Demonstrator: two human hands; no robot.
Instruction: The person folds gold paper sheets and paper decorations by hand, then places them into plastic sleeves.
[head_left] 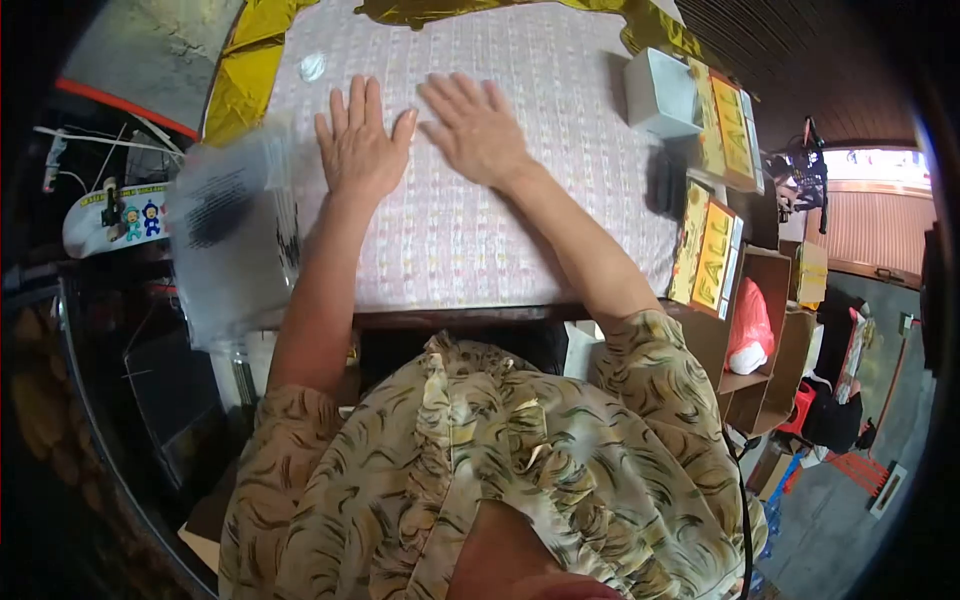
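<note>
Both hands rest palm down on a table covered with a pale pink-and-white patterned cloth. My left hand lies flat with its fingers spread and nothing in it. Beside it, to the right, my right hand is also spread, its fingertips slightly blurred, and holds nothing. The two hands are close but apart. A small whitish round item lies on the cloth above and left of my left hand. Stacked clear plastic bags lie at the table's left edge, left of my left forearm.
At the right edge stand a white container and two boxes marked FALL, an upper one and a lower one. A dark object sits near them. Gold foil borders the cloth. Cardboard boxes stand below right.
</note>
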